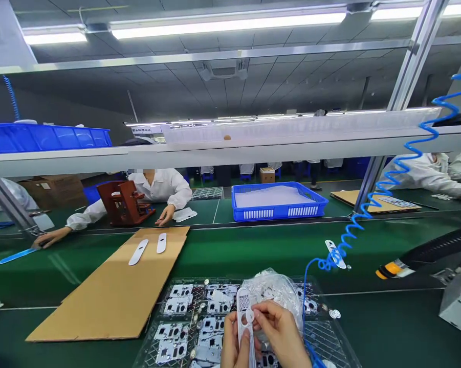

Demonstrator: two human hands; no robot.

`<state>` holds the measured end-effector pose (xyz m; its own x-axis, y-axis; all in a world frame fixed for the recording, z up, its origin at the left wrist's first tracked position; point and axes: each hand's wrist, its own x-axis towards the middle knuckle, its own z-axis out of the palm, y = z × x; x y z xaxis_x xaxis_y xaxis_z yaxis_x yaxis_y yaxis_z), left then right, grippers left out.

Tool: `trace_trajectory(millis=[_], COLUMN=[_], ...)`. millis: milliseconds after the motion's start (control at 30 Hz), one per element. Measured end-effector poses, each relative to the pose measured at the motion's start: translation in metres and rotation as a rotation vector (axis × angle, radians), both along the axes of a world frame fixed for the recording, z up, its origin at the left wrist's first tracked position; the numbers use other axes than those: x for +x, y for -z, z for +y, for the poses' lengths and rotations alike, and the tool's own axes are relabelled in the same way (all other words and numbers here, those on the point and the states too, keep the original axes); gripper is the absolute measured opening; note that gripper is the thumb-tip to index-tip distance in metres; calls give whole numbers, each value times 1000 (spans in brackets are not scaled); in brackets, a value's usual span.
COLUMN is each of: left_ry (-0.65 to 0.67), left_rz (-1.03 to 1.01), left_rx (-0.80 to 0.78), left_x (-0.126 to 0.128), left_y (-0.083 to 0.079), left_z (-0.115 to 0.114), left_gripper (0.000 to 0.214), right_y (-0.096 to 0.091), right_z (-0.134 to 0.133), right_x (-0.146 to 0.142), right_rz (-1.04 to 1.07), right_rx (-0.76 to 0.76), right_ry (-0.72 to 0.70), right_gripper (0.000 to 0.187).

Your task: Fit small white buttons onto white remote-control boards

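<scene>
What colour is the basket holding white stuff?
The plastic basket is bright blue, best seen in the head view.

Your left hand [232, 347] and right hand [280, 332], pinching a white plastic cover [243, 317], work low over a transparent tray of metal plates [149, 327], with a plastic bag [272, 291] bulging just ahead of them. The blue coiled air hose [339, 250] drops beside your right hand and blocks a straight reach rightward. To the left, you can pass over the flat cardboard sheet [100, 306]. Ahead, the green bench mat [253, 255] gives room up to the white shelf rail [230, 153] crossing the whole view.
</scene>
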<state>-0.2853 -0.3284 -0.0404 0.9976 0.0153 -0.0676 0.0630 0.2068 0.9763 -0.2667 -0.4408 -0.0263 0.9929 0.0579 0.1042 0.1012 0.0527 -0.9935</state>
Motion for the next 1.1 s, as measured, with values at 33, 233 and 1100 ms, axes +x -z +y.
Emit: trace_trajectory(millis=[33, 233, 1100], left_ry=[-19, -124, -3], left_rz=[-23, -162, -11], left_rx=[42, 367, 37], left_x=[-1, -4, -3], left_y=[0, 3, 13], left_z=[0, 5, 3], left_gripper=[46, 47, 60], right_y=[0, 3, -9], right_z=[1, 10, 11], right_x=[-1, -7, -16], right_rz=[-9, -65, -164], right_rx=[-22, -106, -290], right_ry=[-2, 55, 174], right_gripper=[35, 29, 27])
